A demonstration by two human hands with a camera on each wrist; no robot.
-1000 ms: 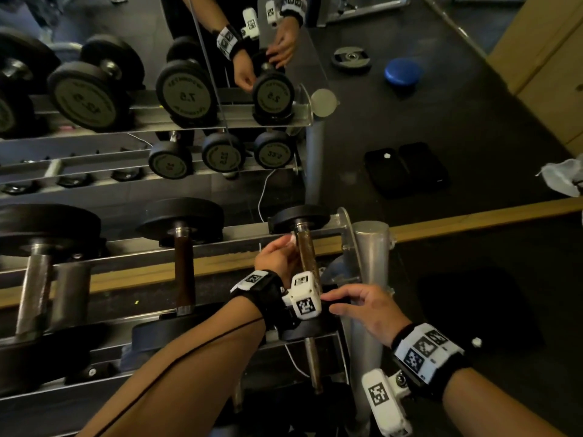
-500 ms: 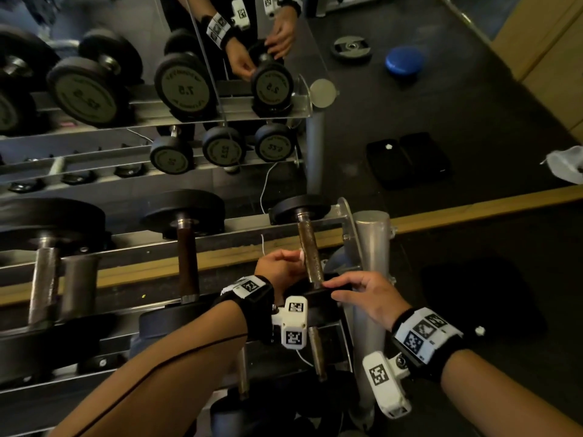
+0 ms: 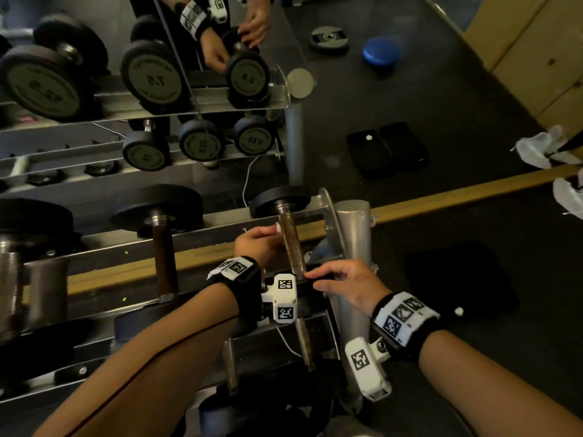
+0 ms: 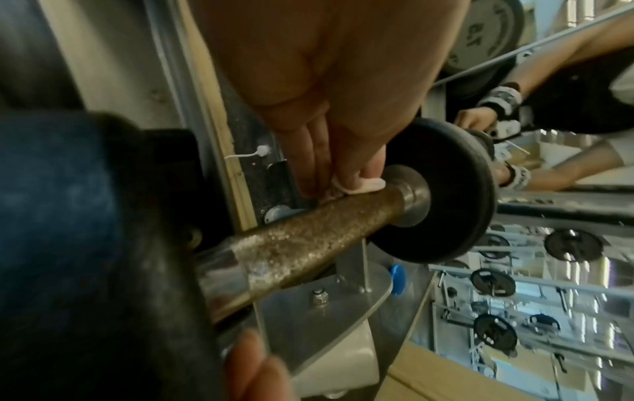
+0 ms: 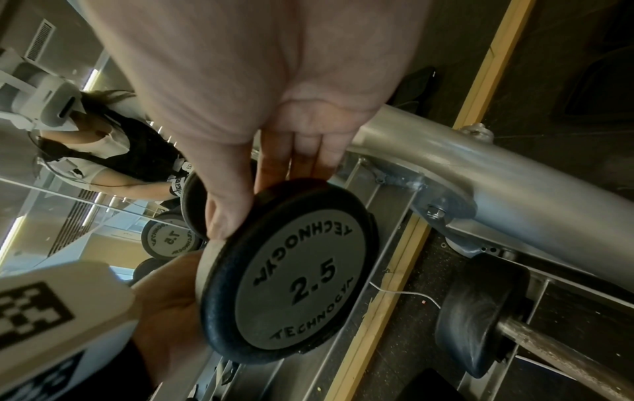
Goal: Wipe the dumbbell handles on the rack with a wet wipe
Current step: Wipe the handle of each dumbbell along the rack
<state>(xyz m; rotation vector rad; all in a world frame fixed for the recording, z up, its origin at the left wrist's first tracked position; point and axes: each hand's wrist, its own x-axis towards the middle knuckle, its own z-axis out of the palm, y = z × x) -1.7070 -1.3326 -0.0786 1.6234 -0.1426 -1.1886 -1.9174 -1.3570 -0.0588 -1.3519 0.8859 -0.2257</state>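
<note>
Low and just right of centre in the head view, the 2.5 dumbbell (image 3: 291, 244) lies across the top rails of the metal rack (image 3: 353, 228), hard against the rack's end post. Its rough, brownish handle (image 4: 309, 230) runs between two black rubber heads.

The left hand (image 3: 258, 246) sits at the far end of that handle, near the far head. Its fingers are curled and pinch a small wad of wet wipe (image 4: 365, 185), pressing it onto the bar just beside the shiny collar. The right hand (image 3: 344, 283) is on the near head (image 5: 295, 271), the one marked 2.5: thumb on one side of the rim, fingers over the other, a loose clasp rather than a clenched one, apparently to stop the dumbbell rolling.

I'd judge the weight light enough to turn with one hand, and stiff all through, so nothing will give under pressure. The knurled bar should drag at the wipe, which is soft and thin and could bunch or shred. The rubber rim looks like the sensible place to hold; it offers grip, and turning it would bring the hidden side of the bar round.

A larger dumbbell (image 3: 161, 244) rests on the rails to the left, and the mirror (image 3: 410, 105) behind doubles the whole rack.
</note>
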